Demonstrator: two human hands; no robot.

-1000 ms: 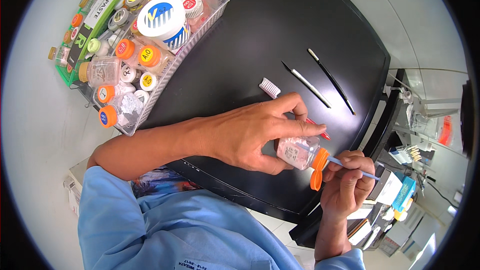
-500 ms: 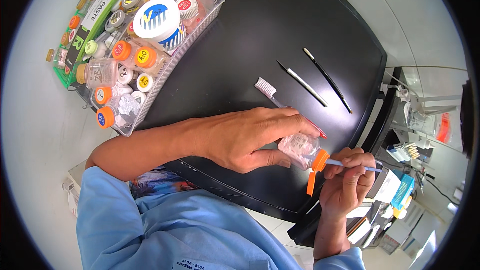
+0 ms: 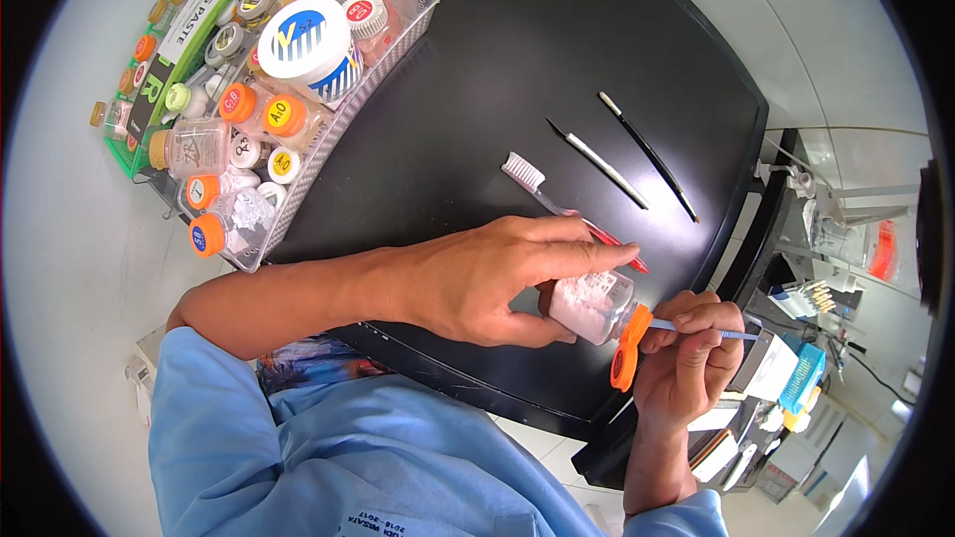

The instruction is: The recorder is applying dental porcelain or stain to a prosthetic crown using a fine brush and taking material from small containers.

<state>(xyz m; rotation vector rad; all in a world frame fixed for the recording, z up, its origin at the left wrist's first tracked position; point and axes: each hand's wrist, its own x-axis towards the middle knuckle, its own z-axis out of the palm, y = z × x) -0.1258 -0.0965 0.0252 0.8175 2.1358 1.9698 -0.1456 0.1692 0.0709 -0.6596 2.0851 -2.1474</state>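
Observation:
My left hand (image 3: 507, 283) grips a small clear bottle (image 3: 594, 306) of pale pink powder between thumb and fingers. The bottle lies tilted, its mouth pointing toward my right hand. Its orange flip cap (image 3: 625, 358) hangs open from the orange neck. In the pinched fingers of my right hand (image 3: 691, 353) is a thin light-blue plastic stick (image 3: 731, 334). The stick's left end meets the bottle's neck; whether the tip is inside is hidden by the orange rim. A toothbrush (image 3: 524, 171) with a red handle lies on the table, partly behind my left fingers.
The black table (image 3: 477, 60) bears a white-handled fine-tipped tool (image 3: 607, 169) and a black brush (image 3: 652, 159) beyond my hands. At the left, a clear plastic basket (image 3: 333, 134) is crowded with jars and bottles. A white box (image 3: 766, 366) stands beyond my right hand.
The bottle has turned in my left hand, so its open cap shows more of its face. The stick has drawn back; less of it shows inside the bottle.

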